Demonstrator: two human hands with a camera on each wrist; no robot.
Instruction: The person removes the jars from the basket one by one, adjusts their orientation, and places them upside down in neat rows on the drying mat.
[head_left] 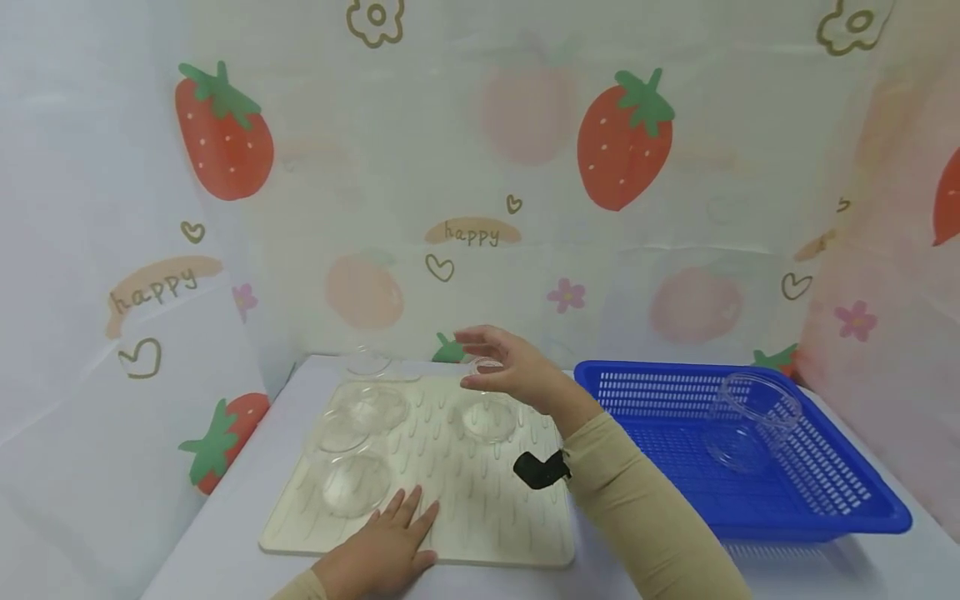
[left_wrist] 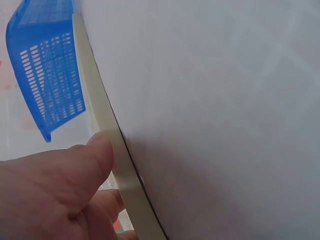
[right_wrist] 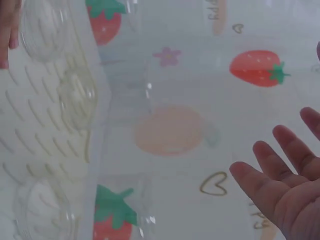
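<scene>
My left hand (head_left: 382, 550) rests with spread fingers on the front edge of a cream ridged mat (head_left: 480, 508). In the left wrist view its thumb (left_wrist: 102, 150) lies against the mat's side. Above the mat's back right, my right hand (head_left: 517, 375) is raised, its fingers loosely bent; the right wrist view shows these fingers (right_wrist: 265, 175) spread and holding nothing. Just below it a clear round container (head_left: 487, 423) stands on the mat. Several more see-through containers sit at the left, one (head_left: 356, 487) near my left fingertips. Their exact kind is hard to tell.
A blue perforated basket (head_left: 847, 475) stands right of the mat, with a clear cup-like container (head_left: 738, 450) inside. Another clear container (head_left: 367, 362) is at the mat's back left corner. Behind the white table (head_left: 217, 533) hangs a strawberry-print curtain (head_left: 480, 150).
</scene>
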